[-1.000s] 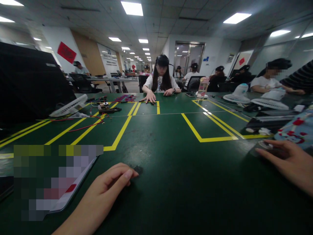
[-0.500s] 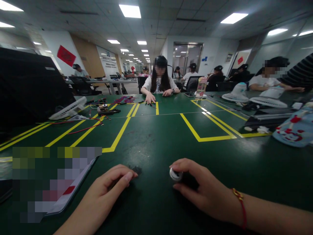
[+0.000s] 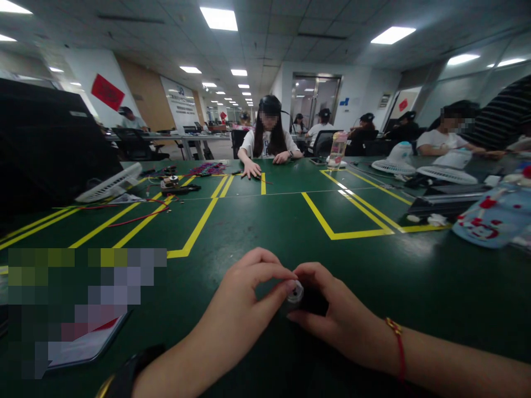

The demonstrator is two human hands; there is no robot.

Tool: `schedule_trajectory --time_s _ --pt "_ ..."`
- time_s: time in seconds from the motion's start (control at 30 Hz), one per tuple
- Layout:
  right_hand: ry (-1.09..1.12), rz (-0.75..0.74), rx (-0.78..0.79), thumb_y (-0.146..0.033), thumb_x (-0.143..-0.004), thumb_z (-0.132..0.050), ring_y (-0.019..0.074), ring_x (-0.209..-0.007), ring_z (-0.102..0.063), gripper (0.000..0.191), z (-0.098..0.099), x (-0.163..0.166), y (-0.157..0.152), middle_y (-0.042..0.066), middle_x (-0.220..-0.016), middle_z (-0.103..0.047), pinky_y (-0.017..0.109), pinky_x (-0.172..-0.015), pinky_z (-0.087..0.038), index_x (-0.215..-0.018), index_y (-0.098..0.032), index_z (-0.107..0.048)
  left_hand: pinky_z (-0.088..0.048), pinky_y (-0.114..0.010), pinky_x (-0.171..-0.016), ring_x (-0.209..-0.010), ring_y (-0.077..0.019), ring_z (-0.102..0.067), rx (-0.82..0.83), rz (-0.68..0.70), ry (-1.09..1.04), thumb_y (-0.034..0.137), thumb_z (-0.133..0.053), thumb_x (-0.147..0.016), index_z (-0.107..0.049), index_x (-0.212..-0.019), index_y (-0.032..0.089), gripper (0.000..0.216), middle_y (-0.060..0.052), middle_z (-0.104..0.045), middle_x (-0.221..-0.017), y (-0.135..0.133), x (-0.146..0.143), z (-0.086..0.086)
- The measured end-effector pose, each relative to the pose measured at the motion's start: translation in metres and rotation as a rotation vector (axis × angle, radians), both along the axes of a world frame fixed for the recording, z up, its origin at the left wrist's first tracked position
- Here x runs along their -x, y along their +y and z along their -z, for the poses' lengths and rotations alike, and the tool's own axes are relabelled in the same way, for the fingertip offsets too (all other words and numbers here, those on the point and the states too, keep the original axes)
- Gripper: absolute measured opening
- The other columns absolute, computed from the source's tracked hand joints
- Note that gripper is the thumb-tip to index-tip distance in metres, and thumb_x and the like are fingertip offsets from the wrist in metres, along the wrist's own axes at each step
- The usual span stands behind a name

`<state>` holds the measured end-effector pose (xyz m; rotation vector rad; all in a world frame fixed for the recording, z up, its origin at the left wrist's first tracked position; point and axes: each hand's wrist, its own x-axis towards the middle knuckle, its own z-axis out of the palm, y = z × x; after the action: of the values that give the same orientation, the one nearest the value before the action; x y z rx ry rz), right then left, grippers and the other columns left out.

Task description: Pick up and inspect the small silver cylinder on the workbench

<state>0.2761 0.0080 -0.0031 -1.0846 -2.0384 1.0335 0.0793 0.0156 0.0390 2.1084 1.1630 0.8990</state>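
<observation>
Evidently, step in hand: fingertip work at the top of one small round container, near centre, green table. Right hand, half-curled, holding its sides; left hand, pinched over it, on what cannot tell. Next move likely wants the container steady.

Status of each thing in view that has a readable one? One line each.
Cylinder: gripped, top end facing up; table contact unclear.
Left hand: at the cylinder's top; grip unclear.
Right hand: curled around the cylinder's side.
Co-worker's right hand: palm down, spread.
Bottle: upright.
Red wire: loose, curved.
Ceiling lights: on.
</observation>
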Motion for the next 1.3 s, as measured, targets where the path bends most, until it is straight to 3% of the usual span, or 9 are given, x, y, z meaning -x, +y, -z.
schedule_trajectory --time_s 0.37,0.53,0.63,0.8,0.9,0.97,1.1,1.2,1.3 --pt "-0.135 0.08 -0.156 -0.021 -0.075 -0.061 0.0108 -0.088 -0.058 0.043 -0.002 -0.003 -0.004 0.003 -0.105 -0.059 0.025 -0.079 -0.049 -0.117 -0.022 -0.049 -0.047 -0.035 -0.075 -0.088 -0.0243 -0.059 0.009 -0.02 0.227 0.027 -0.071 -0.08 -0.077 -0.083 0.029 0.007 -0.002 -0.064 -0.088 0.002 0.005 0.035" --pt "-0.162 0.169 -0.207 -0.03 -0.079 -0.061 0.0125 -0.094 -0.059 0.044 -0.006 -0.018 0.003 0.004 -0.11 -0.059 0.027 -0.084 -0.051 -0.119 -0.023 -0.047 -0.047 -0.035 -0.079 -0.09 -0.0231 -0.06 0.047 -0.053 0.182 0.031 -0.065 -0.085 -0.072 -0.098 0.028 0.015 -0.003 -0.064 -0.096 -0.002 0.016 0.028" --pt "-0.215 0.395 -0.262 -0.04 -0.083 -0.057 0.0153 -0.098 -0.06 0.048 -0.008 -0.062 0.016 0.008 -0.117 -0.057 0.03 -0.085 -0.052 -0.126 -0.022 -0.044 -0.048 -0.034 -0.077 -0.086 -0.0215 -0.061 0.139 -0.109 0.127 0.034 -0.055 -0.091 -0.069 -0.1 0.027 0.018 -0.002 -0.064 -0.098 -0.007 0.044 0.025" --pt "-0.547 0.859 -0.37 -0.055 -0.077 -0.056 0.0212 -0.082 -0.061 0.059 0.0 -0.181 0.035 0.013 -0.11 -0.059 0.034 -0.068 -0.052 -0.123 -0.019 -0.048 -0.049 -0.032 -0.08 -0.096 -0.0242 -0.062 0.32 -0.249 0.053 0.045 -0.053 -0.09 -0.066 -0.1 0.03 0.022 0.0 -0.067 -0.1 -0.015 0.093 0.034" --pt "-0.637 0.973 -0.354 -0.059 -0.075 -0.053 0.021 -0.068 -0.058 0.063 0.004 -0.231 0.038 0.015 -0.103 -0.059 0.037 -0.059 -0.049 -0.121 -0.017 -0.049 -0.05 -0.031 -0.078 -0.098 -0.0259 -0.062 0.388 -0.288 0.006 0.049 -0.054 -0.088 -0.067 -0.099 0.03 0.026 0.0 -0.069 -0.096 -0.015 0.1 0.038" --pt "-0.702 0.99 -0.395 -0.06 -0.073 -0.053 0.0274 -0.079 -0.06 0.066 0.003 -0.239 0.04 0.018 -0.106 -0.058 0.043 -0.067 -0.049 -0.12 -0.014 -0.051 -0.05 -0.031 -0.077 -0.097 -0.0269 -0.062 0.405 -0.298 -0.012 0.05 -0.055 -0.086 -0.067 -0.098 0.029 0.027 0.0 -0.07 -0.094 -0.013 0.097 0.037" --pt "-0.795 0.96 -0.64 -0.061 -0.07 -0.058 0.0391 -0.126 -0.038 0.075 -0.001 -0.187 0.036 0.02 -0.134 -0.041 0.055 -0.102 -0.03 -0.127 -0.014 -0.049 -0.05 -0.032 -0.076 -0.094 -0.0263 -0.064 0.414 -0.298 -0.011 0.05 -0.056 -0.086 -0.067 -0.096 0.029 0.026 0.0 -0.07 -0.091 -0.013 0.09 0.035" --pt "-0.728 0.565 -0.66 -0.057 -0.079 -0.055 0.0289 -0.128 -0.038 0.056 -0.002 -0.106 0.022 0.008 -0.139 -0.041 0.05 -0.103 -0.03 -0.126 -0.028 -0.053 -0.05 -0.032 -0.075 -0.091 -0.0254 -0.065 0.389 -0.281 0.005 0.049 -0.055 -0.087 -0.067 -0.097 0.028 0.026 0.0 -0.07 -0.09 -0.015 0.09 0.036" --pt "-0.595 0.168 -0.493 -0.052 -0.084 -0.054 0.0231 -0.125 -0.04 0.041 -0.005 -0.029 0.007 0.001 -0.136 -0.045 0.046 -0.102 -0.031 -0.122 -0.038 -0.057 -0.05 -0.031 -0.073 -0.089 -0.0249 -0.064 0.343 -0.272 0.028 0.048 -0.055 -0.087 -0.066 -0.097 0.027 0.026 -0.001 -0.069 -0.091 -0.016 0.091 0.038"
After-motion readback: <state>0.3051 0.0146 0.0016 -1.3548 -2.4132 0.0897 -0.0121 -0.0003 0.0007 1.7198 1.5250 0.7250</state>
